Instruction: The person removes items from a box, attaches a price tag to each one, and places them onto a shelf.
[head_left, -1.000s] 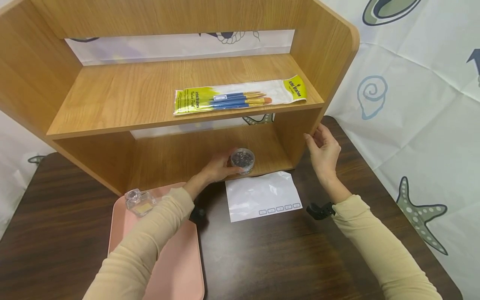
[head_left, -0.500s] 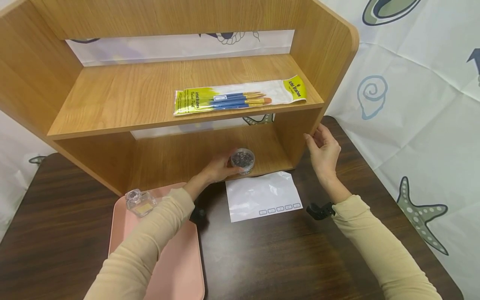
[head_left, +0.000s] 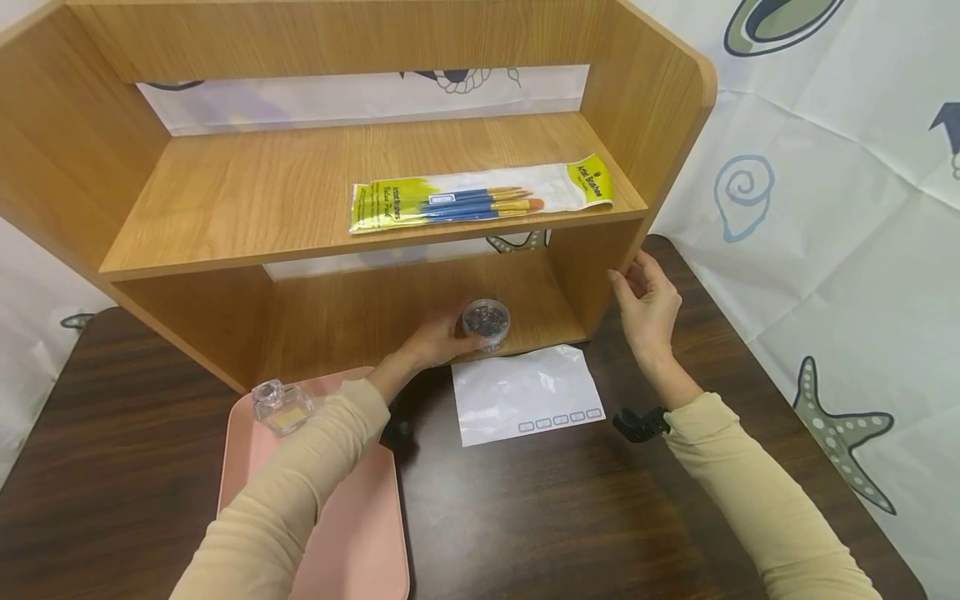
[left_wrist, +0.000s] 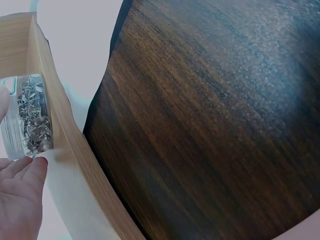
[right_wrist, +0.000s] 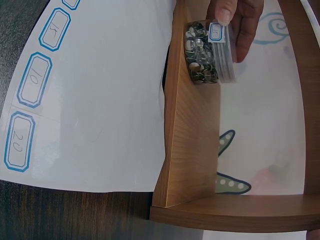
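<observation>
My left hand [head_left: 438, 335] grips a round clear tub of silver thumbtacks [head_left: 486, 322] by its lid end. The tub stands on the lower board of a wooden shelf unit [head_left: 420, 287], near the front edge. In the right wrist view a small label [right_wrist: 216, 32] shows on the tub, with left fingers and thumb [right_wrist: 225, 14] at its lid. My right hand [head_left: 649, 302] holds the front edge of the unit's right side panel [head_left: 611, 262] between thumb and fingers. Part of the left palm is hidden in the head view.
A pack of artist brushes [head_left: 480, 197] lies on the upper board. A white sheet with small labels [head_left: 528, 396] lies before the unit. At left, a pink tray [head_left: 360, 517] holds a clear glass bottle [head_left: 282, 407]. Patterned white cloth [head_left: 847, 275] hangs behind.
</observation>
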